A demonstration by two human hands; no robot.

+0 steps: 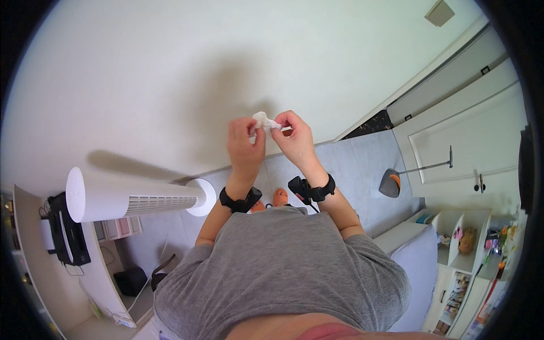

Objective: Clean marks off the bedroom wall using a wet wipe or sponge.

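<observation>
A crumpled white piece of thin, soft material (264, 121), tissue or cloth, is stretched between my two hands in front of a pale wall (204, 63). My left hand (246, 142) pinches one end of it between thumb and fingers. The other end is pinched by the thumb and index finger of my right hand (294, 134). Each wrist wears a black strap with a small black device, the left one (241, 200) and the right one (312, 189). Part of the material is hidden behind my fingers.
A white tower fan (140, 197) stands at the left by the wall. Behind it are shelving and a black device (70, 229). On the right, a long-handled dustpan (390, 183) stands near a white door (459, 140). Filled shelves (463, 242) and a bed-like surface (414, 272) lie lower right.
</observation>
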